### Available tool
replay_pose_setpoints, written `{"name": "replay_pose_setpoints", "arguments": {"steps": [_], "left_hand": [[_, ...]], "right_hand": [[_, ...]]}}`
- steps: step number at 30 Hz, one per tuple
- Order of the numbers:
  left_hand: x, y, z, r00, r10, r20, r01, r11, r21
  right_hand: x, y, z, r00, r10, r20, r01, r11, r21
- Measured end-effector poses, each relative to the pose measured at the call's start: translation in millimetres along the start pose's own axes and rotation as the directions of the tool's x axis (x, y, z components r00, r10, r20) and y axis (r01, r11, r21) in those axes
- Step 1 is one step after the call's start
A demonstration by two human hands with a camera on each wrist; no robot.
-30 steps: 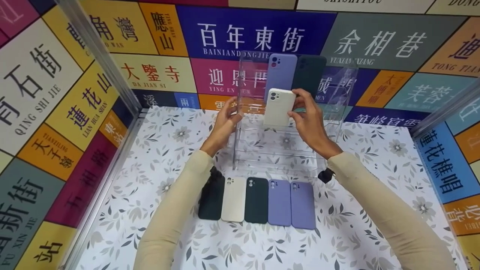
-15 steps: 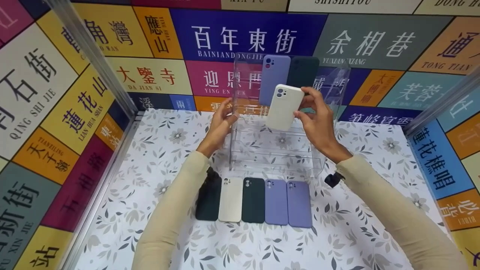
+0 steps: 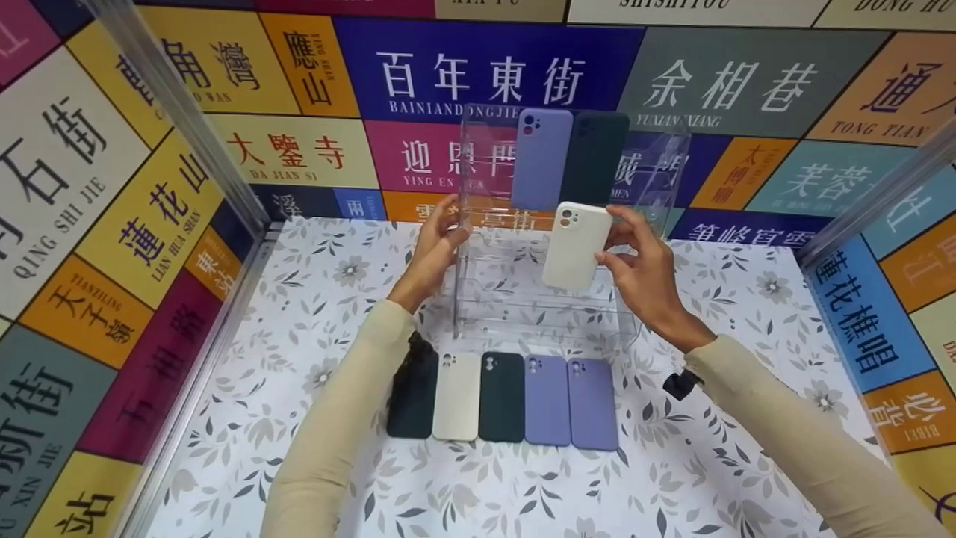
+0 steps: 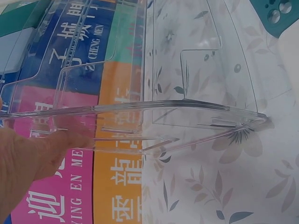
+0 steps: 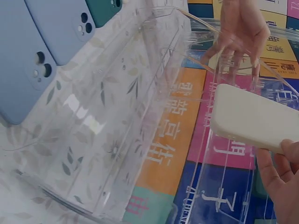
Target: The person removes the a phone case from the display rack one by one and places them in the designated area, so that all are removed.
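The white phone case point(image 3: 576, 246) hangs before the clear rack point(image 3: 457, 302), just left of the right hand point(image 3: 646, 273), whose fingers point(image 3: 631, 218) pinch its edge, the long axis almost upright, while the left hand point(image 3: 433, 258) grips the rack's left side.

Way in from the front and right; back and left side blocked

My right hand point(image 3: 646, 276) and its pinched off-white plastic phone case point(image 3: 575, 250) fill the space before the right half of the clear stepped acrylic stand point(image 3: 459, 288); its lower left tiers lie open to me; above, a lavender plastic phone case point(image 3: 544, 161) and a dark green plastic phone case point(image 3: 595, 157) bar the way, with a gap right of the green one; my left hand point(image 3: 437, 250) blocks the left edge; the sign-printed wall point(image 3: 478, 71) stands behind; the flat row of five plastic phone cases point(image 3: 500, 400) leaves a narrow strip before the stand.
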State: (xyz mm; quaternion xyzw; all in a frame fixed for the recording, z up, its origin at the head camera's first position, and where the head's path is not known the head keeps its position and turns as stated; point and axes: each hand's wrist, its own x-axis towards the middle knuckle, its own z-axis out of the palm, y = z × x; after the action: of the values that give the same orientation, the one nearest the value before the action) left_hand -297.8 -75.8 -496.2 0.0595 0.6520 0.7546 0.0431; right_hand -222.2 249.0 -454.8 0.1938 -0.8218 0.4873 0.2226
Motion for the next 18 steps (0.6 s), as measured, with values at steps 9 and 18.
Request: {"name": "replay_pose_setpoints", "arguments": {"steps": [9,18], "left_hand": [[-0.7,1.4,-0.8,1.000,0.009,0.004,-0.009,1.000,-0.002],[-1.3,1.2,-0.2,1.000,0.000,0.003,0.000,1.000,-0.010]], "right_hand": [[-20,9,-4,1.000,0.022,0.013,-0.022,1.000,0.001],[-44,21,-9,0.999,0.035,0.022,-0.035,0.999,0.010]]}}
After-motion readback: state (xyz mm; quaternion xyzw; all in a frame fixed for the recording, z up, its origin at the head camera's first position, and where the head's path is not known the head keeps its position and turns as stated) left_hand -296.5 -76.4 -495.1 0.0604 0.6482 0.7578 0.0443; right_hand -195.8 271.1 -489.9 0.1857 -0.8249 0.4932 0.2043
